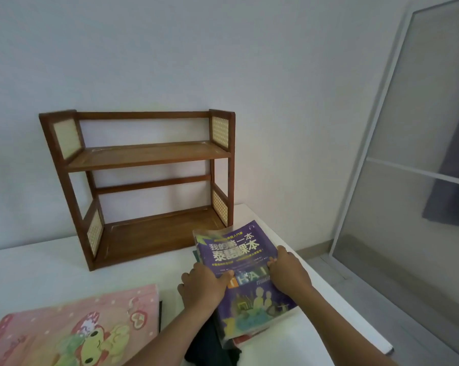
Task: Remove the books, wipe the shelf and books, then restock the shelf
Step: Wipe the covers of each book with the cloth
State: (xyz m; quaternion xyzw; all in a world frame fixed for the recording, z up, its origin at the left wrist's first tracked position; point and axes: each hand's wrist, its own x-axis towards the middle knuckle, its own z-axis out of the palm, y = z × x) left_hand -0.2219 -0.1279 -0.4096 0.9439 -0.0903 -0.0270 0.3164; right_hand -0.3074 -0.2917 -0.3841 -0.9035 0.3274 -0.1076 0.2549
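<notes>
Shelf [143, 180] stands on the white table [38, 270] against the wall, two tiers, both bare. Everything else is placed off it.

Purple book [245, 276] lies flat just right-front of the shelf's lower right corner, cover up, top of a small stack [249, 339]; edges of other books show under it, count unclear. Its far corner nearly reaches the shelf foot.

Left hand [205, 285] is on the book's left edge: thumb lies across the cover, other fingers curl down over the side, gripping it. Right hand [289, 273] is on the right edge, fingers close together and bent onto the cover near mid-height, thumb side hidden, so can't tell if it wraps under.

Dark cloth [209, 342] lies on the table under the left forearm, touching the stack's near-left side.

Pink book [72, 328] with a cartoon cover lies flat well in front-left of the shelf, apart from the stack.

Frosted sliding door [413, 154] stands to the shelf's right, past the table edge.
</notes>
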